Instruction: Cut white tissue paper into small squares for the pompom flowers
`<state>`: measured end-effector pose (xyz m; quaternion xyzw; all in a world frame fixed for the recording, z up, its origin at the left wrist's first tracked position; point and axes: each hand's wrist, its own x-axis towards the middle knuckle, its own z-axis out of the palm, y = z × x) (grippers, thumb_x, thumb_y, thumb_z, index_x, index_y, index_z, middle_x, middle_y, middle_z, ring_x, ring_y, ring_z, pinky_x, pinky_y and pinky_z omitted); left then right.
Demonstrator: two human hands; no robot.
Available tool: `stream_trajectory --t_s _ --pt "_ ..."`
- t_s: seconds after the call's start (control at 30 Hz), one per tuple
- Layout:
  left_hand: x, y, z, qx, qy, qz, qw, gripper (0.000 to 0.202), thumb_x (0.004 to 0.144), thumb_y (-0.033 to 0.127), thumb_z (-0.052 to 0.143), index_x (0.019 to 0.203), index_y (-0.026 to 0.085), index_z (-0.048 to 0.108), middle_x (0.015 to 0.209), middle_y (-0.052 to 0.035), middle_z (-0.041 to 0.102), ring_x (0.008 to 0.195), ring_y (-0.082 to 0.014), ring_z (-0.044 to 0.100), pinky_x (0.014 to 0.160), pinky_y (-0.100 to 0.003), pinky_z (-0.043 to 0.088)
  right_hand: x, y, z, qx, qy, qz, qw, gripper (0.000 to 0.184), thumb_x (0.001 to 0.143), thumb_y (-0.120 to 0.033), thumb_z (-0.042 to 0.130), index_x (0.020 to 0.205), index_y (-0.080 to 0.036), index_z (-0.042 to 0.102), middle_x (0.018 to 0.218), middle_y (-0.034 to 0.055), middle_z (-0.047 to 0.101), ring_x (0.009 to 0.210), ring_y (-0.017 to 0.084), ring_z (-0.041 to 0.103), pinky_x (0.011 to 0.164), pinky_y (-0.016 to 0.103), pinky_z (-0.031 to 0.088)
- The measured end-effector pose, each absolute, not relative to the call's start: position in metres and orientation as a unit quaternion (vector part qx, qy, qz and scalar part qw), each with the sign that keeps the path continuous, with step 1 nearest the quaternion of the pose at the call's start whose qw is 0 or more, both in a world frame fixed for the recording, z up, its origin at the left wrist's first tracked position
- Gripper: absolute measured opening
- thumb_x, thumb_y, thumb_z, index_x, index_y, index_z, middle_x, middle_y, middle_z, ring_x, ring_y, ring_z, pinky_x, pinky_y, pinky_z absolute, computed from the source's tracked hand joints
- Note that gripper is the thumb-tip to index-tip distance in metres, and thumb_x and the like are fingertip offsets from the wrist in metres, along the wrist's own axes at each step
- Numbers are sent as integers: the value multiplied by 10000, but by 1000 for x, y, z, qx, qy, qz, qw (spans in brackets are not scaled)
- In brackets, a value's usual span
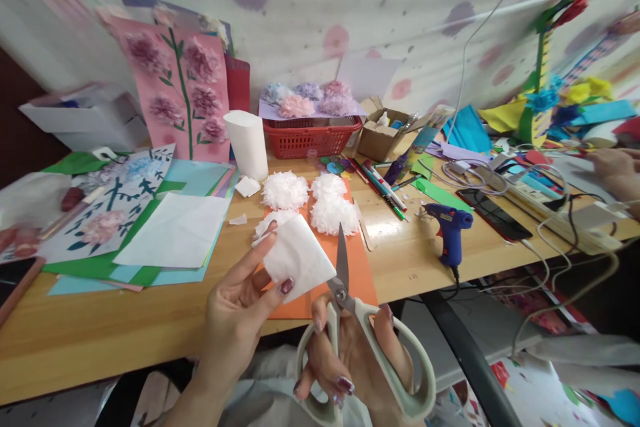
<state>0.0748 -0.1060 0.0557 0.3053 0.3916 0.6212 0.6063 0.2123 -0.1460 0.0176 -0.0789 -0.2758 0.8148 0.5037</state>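
While a white paper square is pinched between the thumb and fingers of the left hand, it is held above an orange sheet, close to the front edge of the table. Its right corner is met by a pair of scissors, whose pale handles are gripped by the right hand, with the fingers passed through the loops and curled around them. The handles are spread apart; one blade is pointed toward the back edge, while the other is mostly hidden from view. White fluffy flowers are clustered around the far part of the orange sheet, one of them partly covered by the paper.

Toward the back edge, a paper roll is stood upright beside a red basket, which is topped with pastel flowers. To the right, markers are scattered, a blue glue gun is placed near the front edge, and a phone is laid beyond it. Near the right edge, a co-worker's hand is seen. Toward the left edge, a white sheet is stacked on coloured papers, and behind them a pink panel with flowers is propped.
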Motion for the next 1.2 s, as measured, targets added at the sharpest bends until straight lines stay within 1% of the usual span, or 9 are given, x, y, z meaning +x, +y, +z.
stream_trajectory --t_s 0.17,0.33,0.43,0.6,0.77,0.87,0.97,1.1,1.2 --pt "77 -106 58 289 398 635 596 458 620 100 889 1041 260 807 1343 -106 695 1156 -268 703 850 -240 604 214 -149 16 -72 -254 821 506 583 865 -771 511 940 -196 567 447 -115 456 327 72 342 625 364 590" --pt "77 -105 60 292 400 636 592 439 612 98 891 1013 259 815 1322 -97 709 1178 -264 691 850 -213 596 217 -148 9 -64 -238 843 478 584 850 -756 555 955 -182 585 429 -121 454 278 46 310 505 249 539" --pt "76 -104 61 290 406 634 591 444 592 99 901 1003 244 818 1332 -113 700 1177 -286 690 811 -209 604 218 -149 12 -98 -241 836 483 601 841 -776 540 984 -198 622 409 -120 430 272 56 289 460 228 504" --pt "78 -104 59 296 397 625 604 451 591 109 902 1011 248 817 1364 -123 678 1117 -295 720 798 -249 617 223 -150 21 -171 -286 816 473 737 760 -905 426 700 -201 634 459 -39 439 392 118 391 595 354 554" --pt "84 -108 57 299 387 609 624 452 578 115 911 1004 233 820 1365 -126 674 1067 -282 740 781 -247 619 224 -145 29 -157 -332 795 482 728 804 -885 367 632 -210 579 499 -5 471 478 151 501 650 352 545" --pt "86 -111 55 301 386 586 646 461 610 125 897 1049 234 809 1255 -119 741 1010 -263 758 755 -238 622 222 -142 35 -145 -357 783 488 700 817 -866 375 646 -218 577 474 -8 448 580 205 606 662 344 546" --pt "87 -112 55 306 389 586 642 457 630 125 885 1065 236 804 1250 -116 744 1051 -258 747 784 -230 616 221 -141 36 -146 -360 777 495 705 814 -868 375 671 -213 592 468 -11 434 576 215 617 658 353 548" --pt "86 -111 56 308 399 599 622 448 620 101 885 1036 249 809 1385 -111 661 1069 -257 742 805 -245 619 221 -143 33 -165 -333 781 502 723 803 -873 411 816 -191 652 493 -22 468 465 161 514 642 360 559" --pt "85 -111 56 306 398 603 620 449 614 99 890 1028 252 811 1400 -104 647 1058 -246 747 804 -233 617 222 -144 28 -171 -317 788 500 721 777 -873 477 932 -196 673 473 -40 493 383 121 409 619 371 573"
